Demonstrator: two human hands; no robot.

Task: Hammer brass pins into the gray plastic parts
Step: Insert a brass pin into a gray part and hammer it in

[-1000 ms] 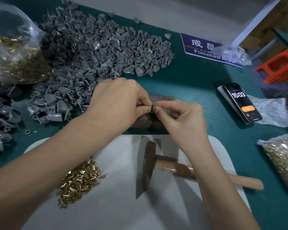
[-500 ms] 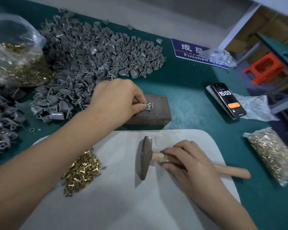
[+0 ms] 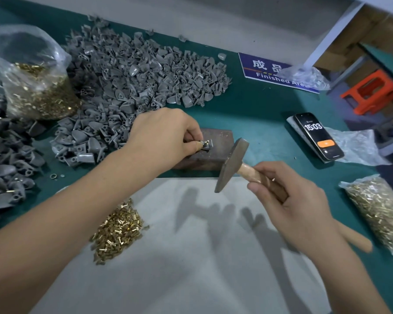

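Left hand point(image 3: 166, 137) is pinching a gray part point(image 3: 208, 145) w/ pin on the metal block point(image 3: 216, 152); right hand point(image 3: 290, 200), fingers wrapped round the handle, is holding the hammer point(image 3: 232, 165) just above.

This is looking like a small factory assembly bench, a workshop for manual piecework. A green work mat point(image 3: 270, 114) is covering the bench, and a large heap of identical gray plastic parts point(image 3: 141, 73) is lying across it, with bulk bags of brass pins point(image 3: 39, 91) sitting at the far left and right. A loose pile of brass pins point(image 3: 118, 230) is resting on a pale pad point(image 3: 191, 257). A blue sign point(image 3: 270, 71) reading "Finished Area" is lying at the bench's far edge. A steel anvil block point(image 3: 216, 146) is sitting mid-bench, and a phone point(image 3: 318, 137) is showing a running timer. Cardboard boxes point(image 3: 377, 35) are standing beyond, beside an orange plastic stool point(image 3: 370, 91).
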